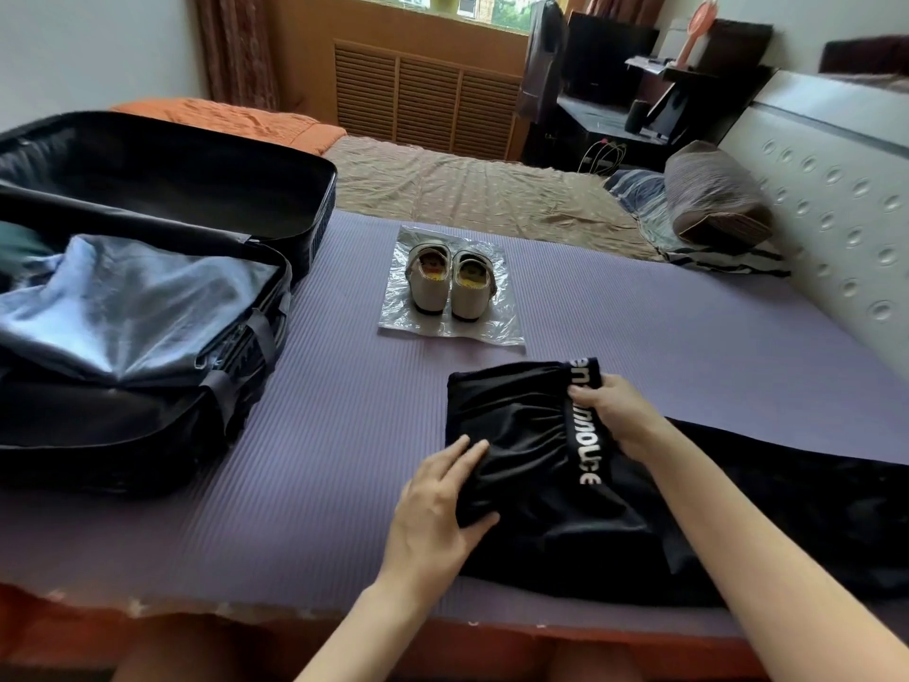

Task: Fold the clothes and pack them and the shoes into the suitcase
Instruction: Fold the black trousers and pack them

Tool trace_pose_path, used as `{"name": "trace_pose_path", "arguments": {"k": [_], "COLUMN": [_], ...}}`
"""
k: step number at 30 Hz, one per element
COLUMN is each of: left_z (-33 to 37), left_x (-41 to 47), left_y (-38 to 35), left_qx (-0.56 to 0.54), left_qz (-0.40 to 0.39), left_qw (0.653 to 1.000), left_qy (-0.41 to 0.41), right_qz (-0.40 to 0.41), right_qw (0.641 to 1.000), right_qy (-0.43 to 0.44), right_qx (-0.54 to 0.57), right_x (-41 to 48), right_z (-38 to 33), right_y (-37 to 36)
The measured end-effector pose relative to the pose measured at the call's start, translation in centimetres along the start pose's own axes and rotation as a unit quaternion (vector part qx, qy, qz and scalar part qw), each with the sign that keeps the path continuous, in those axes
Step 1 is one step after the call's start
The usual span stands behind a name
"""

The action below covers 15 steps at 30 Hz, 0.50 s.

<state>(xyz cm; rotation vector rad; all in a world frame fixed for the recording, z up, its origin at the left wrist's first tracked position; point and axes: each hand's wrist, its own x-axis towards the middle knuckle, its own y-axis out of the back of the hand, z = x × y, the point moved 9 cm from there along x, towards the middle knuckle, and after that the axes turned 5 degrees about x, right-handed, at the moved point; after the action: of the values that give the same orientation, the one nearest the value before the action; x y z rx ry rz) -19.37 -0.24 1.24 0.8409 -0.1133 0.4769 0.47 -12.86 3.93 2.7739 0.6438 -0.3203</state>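
Observation:
A black garment (pixel 521 425) with a white-lettered waistband lies partly folded on the purple mat, its long end trailing off to the right. My left hand (pixel 438 504) grips its near left edge, thumb on top. My right hand (pixel 615 415) pinches the waistband on the right side. A pair of cream shoes (pixel 450 283) stands on a clear plastic bag (pixel 497 332) beyond the garment. The open black suitcase (pixel 162 435) sits at the left with a light blue garment (pixel 128 307) lying in its near half.
The purple mat (pixel 319 460) covers the near part of the bed. A beige sheet (pixel 467 189) and an orange blanket (pixel 231 120) lie further back. Pillows (pixel 713 199) rest by the white headboard (pixel 836 189) at the right. The suitcase lid (pixel 172 164) stands up at the back left.

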Motion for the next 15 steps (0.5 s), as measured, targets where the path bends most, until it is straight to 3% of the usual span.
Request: {"name": "trace_pose_path", "arguments": {"k": [4, 8, 10, 13, 15], "left_z": [2.0, 3.5, 2.5, 0.6, -1.1], "left_x": [-1.2, -1.8, -2.0, -1.4, -1.2], "left_y": [-3.4, -5.8, -6.3, -4.4, -3.3], "left_qx": [0.065, 0.136, 0.062, -0.033, -0.03], "left_qz": [-0.04, -0.087, -0.128, -0.035, 0.0], "left_qw": [0.993, 0.979, 0.988, 0.998, 0.993], "left_qy": [-0.086, -0.125, -0.061, 0.043, 0.111], "right_qz": [0.065, 0.082, 0.091, 0.108, 0.124], "right_qw": [0.984, 0.97, 0.955, 0.911, 0.885], "right_qy": [0.009, -0.012, -0.029, -0.009, 0.05], "right_qx": [-0.165, -0.228, -0.28, -0.399, -0.447], "right_x": [2.0, 1.0, 0.2, 0.2, 1.0], "right_z": [3.5, 4.3, 4.8, 4.7, 2.9], "right_y": [4.3, 6.3, 6.8, 7.0, 6.4]}}
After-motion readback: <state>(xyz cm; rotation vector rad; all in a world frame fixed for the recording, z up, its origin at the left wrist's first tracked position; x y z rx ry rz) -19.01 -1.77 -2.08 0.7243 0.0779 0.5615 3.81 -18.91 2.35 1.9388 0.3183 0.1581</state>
